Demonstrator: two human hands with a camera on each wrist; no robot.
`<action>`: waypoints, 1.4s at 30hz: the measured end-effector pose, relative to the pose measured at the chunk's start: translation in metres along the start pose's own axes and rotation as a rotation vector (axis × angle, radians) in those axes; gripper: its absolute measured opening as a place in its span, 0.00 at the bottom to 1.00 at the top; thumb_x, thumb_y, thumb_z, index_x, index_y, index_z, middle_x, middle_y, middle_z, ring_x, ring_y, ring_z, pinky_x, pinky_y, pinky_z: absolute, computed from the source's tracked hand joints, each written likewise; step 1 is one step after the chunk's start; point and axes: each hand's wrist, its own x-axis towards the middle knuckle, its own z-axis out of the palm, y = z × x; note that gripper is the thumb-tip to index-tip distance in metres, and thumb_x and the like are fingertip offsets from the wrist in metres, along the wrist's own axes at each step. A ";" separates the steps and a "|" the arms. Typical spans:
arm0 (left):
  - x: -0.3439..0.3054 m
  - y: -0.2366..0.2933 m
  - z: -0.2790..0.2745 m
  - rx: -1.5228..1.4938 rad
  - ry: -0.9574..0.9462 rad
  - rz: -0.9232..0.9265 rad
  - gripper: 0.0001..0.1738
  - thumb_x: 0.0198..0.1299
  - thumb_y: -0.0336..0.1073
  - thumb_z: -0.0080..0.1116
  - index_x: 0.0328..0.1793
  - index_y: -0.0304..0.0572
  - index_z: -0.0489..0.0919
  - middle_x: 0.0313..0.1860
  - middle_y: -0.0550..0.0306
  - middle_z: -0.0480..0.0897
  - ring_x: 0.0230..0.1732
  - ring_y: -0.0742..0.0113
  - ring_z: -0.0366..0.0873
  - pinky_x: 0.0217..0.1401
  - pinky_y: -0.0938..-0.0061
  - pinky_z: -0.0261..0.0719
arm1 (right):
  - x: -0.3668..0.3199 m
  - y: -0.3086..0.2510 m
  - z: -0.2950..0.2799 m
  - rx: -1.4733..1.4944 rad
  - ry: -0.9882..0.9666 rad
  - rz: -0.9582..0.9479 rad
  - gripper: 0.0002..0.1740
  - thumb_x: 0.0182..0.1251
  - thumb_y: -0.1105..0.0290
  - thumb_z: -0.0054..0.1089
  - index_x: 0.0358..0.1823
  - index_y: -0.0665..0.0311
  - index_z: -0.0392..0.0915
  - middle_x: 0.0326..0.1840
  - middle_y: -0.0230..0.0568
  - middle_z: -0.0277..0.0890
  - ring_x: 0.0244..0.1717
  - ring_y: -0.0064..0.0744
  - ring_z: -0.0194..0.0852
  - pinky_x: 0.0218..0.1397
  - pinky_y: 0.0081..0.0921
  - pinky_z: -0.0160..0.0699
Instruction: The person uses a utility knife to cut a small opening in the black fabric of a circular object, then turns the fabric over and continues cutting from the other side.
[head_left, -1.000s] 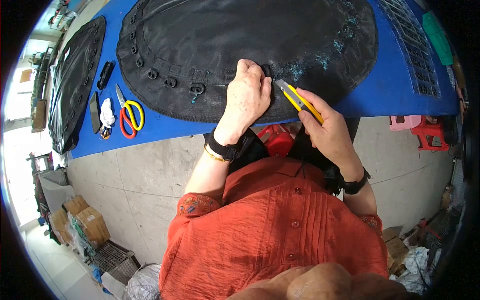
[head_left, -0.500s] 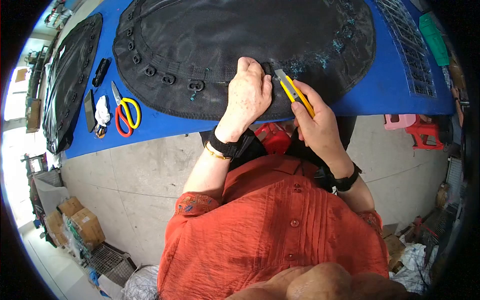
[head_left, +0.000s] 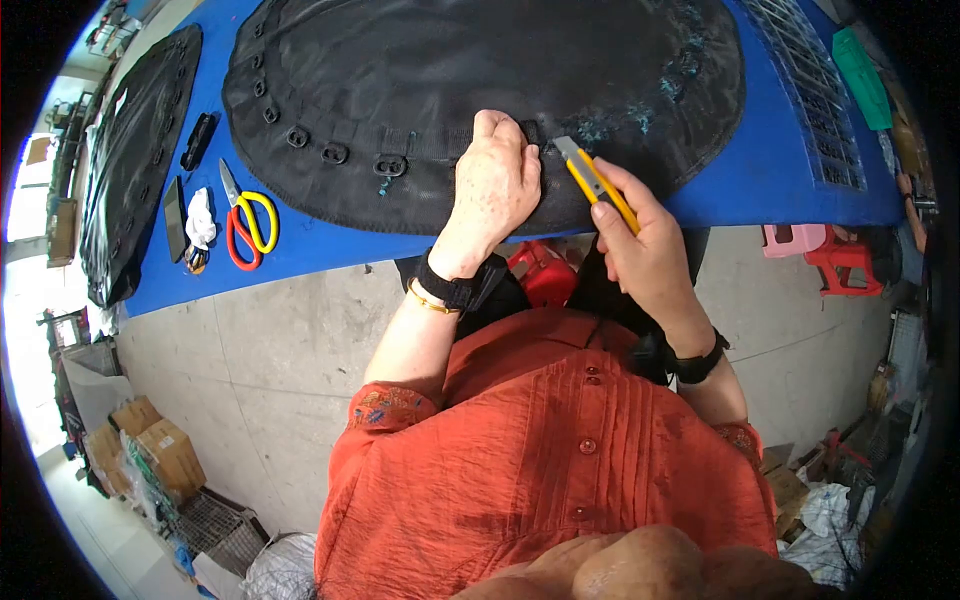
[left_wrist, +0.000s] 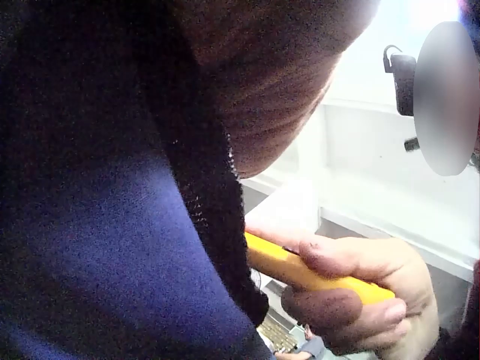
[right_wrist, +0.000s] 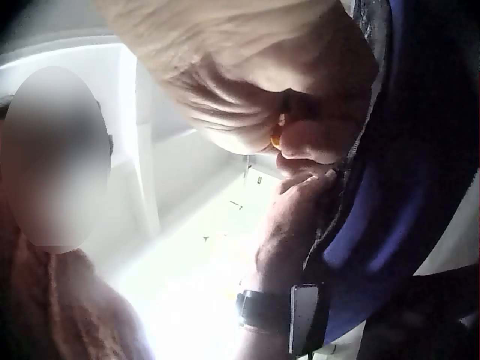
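In the head view, a black oval fabric panel [head_left: 450, 85] lies on the blue table, with black plastic buckles [head_left: 390, 165] along its webbing band. My left hand [head_left: 497, 180] grips the panel near its front edge, fingers curled at a dark webbing loop; the fingertips are hidden. My right hand [head_left: 645, 245] holds a yellow utility knife [head_left: 598, 185], its blade out just right of the left hand and over the panel. Teal thread scraps [head_left: 640, 115] lie on the fabric. The knife's yellow handle [left_wrist: 322, 277] also shows in the left wrist view.
Scissors [head_left: 247, 220], a white crumpled cloth [head_left: 200, 220], a dark flat object [head_left: 175, 220] and a black tool [head_left: 198, 140] lie at left, beside another black panel [head_left: 140, 150]. At right are a clear grid tray [head_left: 820, 110] and a green container [head_left: 862, 75]. Red stool [head_left: 845, 260] beyond.
The knife has shifted slightly away from the left hand, and its blade points more toward the table's far side. The left hand keeps its grip in place. The whole view has drifted a little.
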 end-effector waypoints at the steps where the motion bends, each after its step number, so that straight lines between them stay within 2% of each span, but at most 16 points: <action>1: 0.000 0.000 0.000 0.005 -0.004 -0.006 0.08 0.65 0.29 0.65 0.42 0.30 0.81 0.52 0.37 0.81 0.49 0.35 0.85 0.53 0.51 0.84 | 0.002 0.000 -0.001 0.018 0.003 -0.012 0.23 0.82 0.70 0.59 0.75 0.64 0.75 0.39 0.38 0.84 0.29 0.21 0.76 0.35 0.27 0.81; 2: 0.001 0.000 0.001 0.009 -0.008 -0.011 0.08 0.65 0.29 0.65 0.42 0.30 0.81 0.52 0.37 0.81 0.49 0.36 0.85 0.53 0.51 0.84 | 0.005 0.000 -0.002 0.036 0.007 -0.023 0.23 0.83 0.70 0.58 0.75 0.64 0.75 0.36 0.34 0.82 0.26 0.17 0.72 0.32 0.25 0.79; 3: 0.001 0.000 0.001 0.009 -0.001 0.000 0.08 0.65 0.29 0.65 0.42 0.30 0.81 0.52 0.37 0.81 0.49 0.36 0.84 0.53 0.51 0.84 | 0.008 0.007 0.001 0.010 0.011 -0.025 0.23 0.83 0.70 0.58 0.75 0.64 0.74 0.42 0.41 0.86 0.29 0.22 0.78 0.36 0.27 0.82; 5: 0.001 -0.001 0.002 0.009 0.016 0.020 0.08 0.65 0.29 0.65 0.42 0.30 0.81 0.52 0.37 0.81 0.49 0.36 0.84 0.53 0.52 0.84 | 0.017 0.025 0.005 -0.071 0.063 -0.135 0.24 0.82 0.70 0.59 0.75 0.65 0.74 0.49 0.47 0.88 0.35 0.27 0.84 0.42 0.28 0.84; 8: 0.001 0.003 -0.001 -0.010 -0.019 -0.034 0.08 0.65 0.30 0.65 0.42 0.29 0.81 0.52 0.37 0.81 0.50 0.36 0.84 0.53 0.51 0.84 | 0.017 0.013 0.005 -0.054 0.057 -0.095 0.24 0.81 0.70 0.60 0.75 0.65 0.74 0.60 0.55 0.87 0.48 0.38 0.90 0.52 0.31 0.85; 10: 0.001 0.002 0.000 -0.004 -0.013 -0.023 0.08 0.65 0.30 0.65 0.42 0.30 0.81 0.52 0.37 0.81 0.50 0.36 0.84 0.53 0.51 0.84 | 0.018 0.011 0.006 -0.025 0.051 -0.064 0.24 0.80 0.70 0.61 0.74 0.66 0.75 0.64 0.58 0.85 0.57 0.45 0.90 0.58 0.33 0.85; 13: 0.001 0.000 0.001 -0.009 -0.002 -0.002 0.08 0.65 0.30 0.66 0.42 0.30 0.81 0.52 0.37 0.81 0.50 0.36 0.84 0.53 0.51 0.84 | 0.022 0.022 0.009 -0.044 0.072 -0.127 0.24 0.79 0.70 0.61 0.74 0.66 0.75 0.65 0.59 0.84 0.65 0.51 0.87 0.63 0.35 0.84; 20: 0.002 0.001 0.001 0.002 -0.003 -0.001 0.08 0.65 0.30 0.66 0.42 0.30 0.81 0.52 0.38 0.81 0.50 0.36 0.84 0.54 0.52 0.84 | 0.019 0.025 0.006 -0.065 0.044 -0.164 0.25 0.79 0.70 0.61 0.74 0.67 0.75 0.66 0.60 0.83 0.67 0.52 0.85 0.65 0.36 0.83; 23: 0.001 0.000 0.001 -0.005 0.000 0.001 0.08 0.65 0.30 0.66 0.42 0.30 0.81 0.52 0.37 0.81 0.50 0.36 0.85 0.54 0.52 0.84 | 0.015 0.014 0.005 -0.005 0.024 -0.058 0.25 0.79 0.70 0.61 0.74 0.67 0.74 0.67 0.60 0.83 0.68 0.52 0.84 0.67 0.35 0.82; 29: 0.001 0.000 0.002 0.025 0.005 0.017 0.08 0.65 0.30 0.65 0.42 0.29 0.81 0.53 0.37 0.81 0.51 0.36 0.84 0.54 0.52 0.84 | 0.016 0.026 0.012 -0.025 0.035 -0.148 0.25 0.79 0.70 0.61 0.74 0.68 0.74 0.67 0.59 0.83 0.65 0.45 0.86 0.67 0.34 0.81; 31: 0.002 0.001 0.001 0.020 -0.006 -0.004 0.08 0.65 0.30 0.65 0.43 0.29 0.81 0.53 0.37 0.81 0.51 0.36 0.84 0.54 0.52 0.84 | 0.013 0.023 0.008 -0.040 0.015 -0.142 0.25 0.79 0.70 0.61 0.74 0.67 0.74 0.63 0.57 0.85 0.60 0.40 0.87 0.63 0.33 0.82; 34: 0.001 -0.001 0.001 0.015 -0.003 0.004 0.08 0.66 0.30 0.65 0.43 0.29 0.81 0.53 0.37 0.81 0.51 0.36 0.84 0.54 0.52 0.84 | 0.008 0.016 0.000 -0.031 -0.024 -0.071 0.25 0.80 0.70 0.61 0.75 0.65 0.74 0.48 0.48 0.87 0.43 0.29 0.87 0.48 0.29 0.84; 36: 0.001 -0.001 0.001 0.007 0.000 0.011 0.08 0.66 0.30 0.65 0.43 0.29 0.81 0.53 0.38 0.81 0.51 0.36 0.84 0.54 0.52 0.84 | 0.004 0.008 -0.003 0.040 -0.066 0.073 0.25 0.80 0.70 0.61 0.75 0.64 0.75 0.37 0.39 0.85 0.30 0.22 0.81 0.37 0.25 0.82; 39: 0.000 0.000 -0.002 -0.004 0.000 0.007 0.08 0.66 0.30 0.65 0.44 0.29 0.81 0.53 0.38 0.81 0.51 0.36 0.84 0.54 0.52 0.84 | 0.003 0.012 0.005 0.124 -0.004 0.020 0.25 0.80 0.70 0.62 0.75 0.62 0.75 0.28 0.29 0.77 0.22 0.14 0.68 0.27 0.22 0.72; 42: 0.000 -0.002 -0.001 -0.004 -0.003 0.006 0.09 0.66 0.30 0.65 0.44 0.29 0.81 0.53 0.38 0.81 0.52 0.36 0.84 0.55 0.52 0.84 | 0.008 0.019 0.010 0.139 0.016 -0.002 0.25 0.80 0.70 0.61 0.75 0.62 0.75 0.30 0.31 0.79 0.23 0.15 0.70 0.28 0.22 0.73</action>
